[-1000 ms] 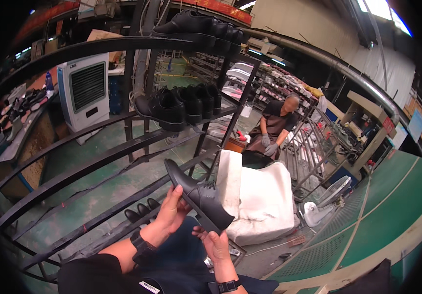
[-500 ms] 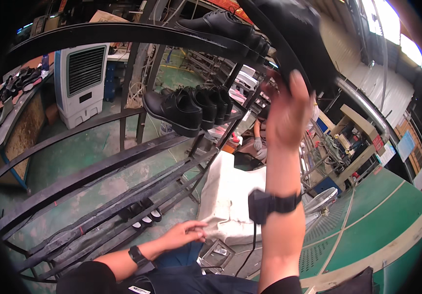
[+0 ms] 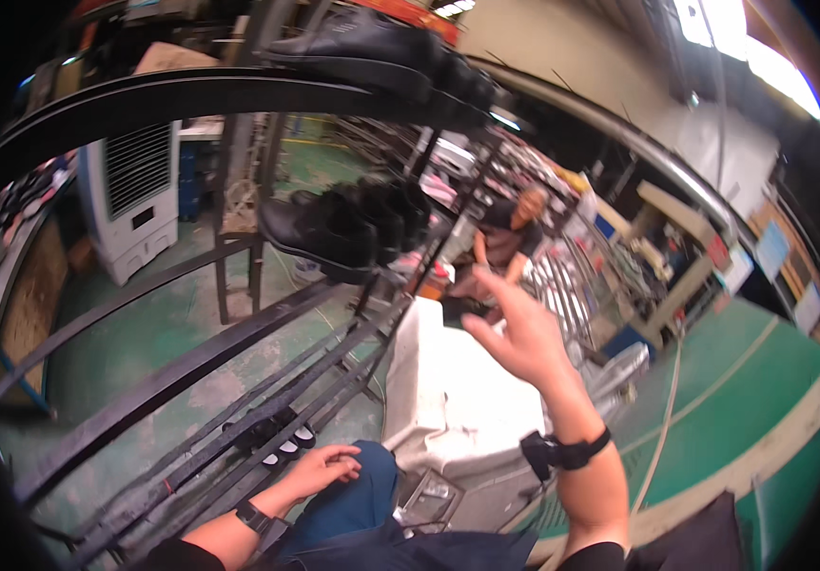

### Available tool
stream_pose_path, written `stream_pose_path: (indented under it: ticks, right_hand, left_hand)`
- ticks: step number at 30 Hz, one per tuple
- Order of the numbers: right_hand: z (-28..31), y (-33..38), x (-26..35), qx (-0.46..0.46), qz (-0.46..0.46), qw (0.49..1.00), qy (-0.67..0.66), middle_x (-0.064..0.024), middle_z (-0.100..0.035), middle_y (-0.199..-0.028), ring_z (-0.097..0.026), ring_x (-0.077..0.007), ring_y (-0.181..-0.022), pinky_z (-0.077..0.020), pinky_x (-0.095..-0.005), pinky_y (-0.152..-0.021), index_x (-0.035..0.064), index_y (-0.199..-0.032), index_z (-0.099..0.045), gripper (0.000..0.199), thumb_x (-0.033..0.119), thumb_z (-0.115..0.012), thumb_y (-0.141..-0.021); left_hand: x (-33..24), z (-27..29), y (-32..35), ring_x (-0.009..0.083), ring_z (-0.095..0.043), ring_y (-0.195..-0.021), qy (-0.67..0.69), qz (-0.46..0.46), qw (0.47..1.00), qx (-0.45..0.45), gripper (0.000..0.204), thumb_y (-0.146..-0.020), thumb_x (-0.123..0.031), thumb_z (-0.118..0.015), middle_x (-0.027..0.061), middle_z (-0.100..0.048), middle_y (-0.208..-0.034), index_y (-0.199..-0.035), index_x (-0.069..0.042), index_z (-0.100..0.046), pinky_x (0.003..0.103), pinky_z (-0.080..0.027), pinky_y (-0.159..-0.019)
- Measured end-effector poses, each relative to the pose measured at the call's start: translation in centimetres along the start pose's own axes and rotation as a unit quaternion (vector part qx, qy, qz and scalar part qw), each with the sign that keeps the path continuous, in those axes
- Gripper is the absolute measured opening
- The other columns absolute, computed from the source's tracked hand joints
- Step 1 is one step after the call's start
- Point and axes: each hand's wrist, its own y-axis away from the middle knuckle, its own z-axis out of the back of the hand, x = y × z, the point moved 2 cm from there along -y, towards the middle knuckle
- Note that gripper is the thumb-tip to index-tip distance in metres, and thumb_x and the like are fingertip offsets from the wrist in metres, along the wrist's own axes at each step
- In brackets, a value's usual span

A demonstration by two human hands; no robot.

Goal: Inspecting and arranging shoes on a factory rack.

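My right hand (image 3: 524,335) is raised in front of me with its fingers apart and nothing in it, above a white cloth-covered surface (image 3: 481,390). A dark device is strapped to that wrist. My left hand (image 3: 327,467) hangs low beside my blue-trousered knee (image 3: 372,476), fingers loosely stretched and holding nothing. Black lace-up shoes (image 3: 358,48) stand in a row on the upper tier of a dark metal rack (image 3: 182,95). Several more black shoes (image 3: 320,228) sit on the tier below.
Long rack rails (image 3: 182,381) run across the left, with small dark shoes (image 3: 286,443) low down. A grey-white air cooler (image 3: 134,200) stands behind. Another person (image 3: 510,233) sits beyond the white surface. A green board (image 3: 733,381) lies at the right.
The large black shoe at my right hand has left the hand. That hand has come down and opened. My left hand has shifted left, and the view has turned, bringing the other person into sight.
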Motion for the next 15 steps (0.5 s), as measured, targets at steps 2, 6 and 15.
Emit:
stream_pose_path:
  ticks: [2,6,15]
  right_hand:
    - [1.5,7.7,-4.4,0.101,-0.125,0.987,-0.026,-0.0100,-0.068,-0.108,-0.069,-0.0212,-0.081,-0.0539,-0.0356,-0.076,0.0145,-0.134,-0.056,0.054,0.032,-0.070,-0.085]
    - [8.6,23.1,-8.4,0.098,-0.193,0.975,-0.043,-0.0102,-0.070,-0.105,-0.069,-0.0191,-0.083,-0.0535,-0.0331,-0.079,0.0098,-0.128,-0.061,0.044,0.027,-0.068,-0.089]
    - [26.3,62.0,3.3,-0.330,-0.719,0.603,-0.099,-0.0071,-0.067,-0.109,-0.065,-0.0143,-0.087,-0.0521,-0.0276,-0.074,0.0077,-0.130,-0.059,0.041,0.027,-0.062,-0.094]
  left_hand:
    - [-0.5,-0.8,-2.2,0.0175,-0.068,-0.096,-0.014,-0.023,0.999,0.022,0.035,-0.096,-0.013,-0.059,0.0116,-0.068,-0.108,-0.129,0.000,-0.057,0.029,-0.054,-0.080]
    - [-1.9,-3.5,-5.3,0.0185,-0.068,-0.091,-0.085,-0.074,0.992,0.052,0.033,-0.096,-0.012,-0.058,0.0125,-0.068,-0.106,-0.127,0.000,-0.057,0.028,-0.054,-0.075]
    - [2.4,-6.8,-12.1,0.0092,-0.062,-0.071,-0.284,-0.101,0.952,0.059,0.034,-0.098,-0.019,-0.056,0.0096,-0.069,-0.099,-0.126,0.001,-0.059,0.019,-0.045,-0.058]
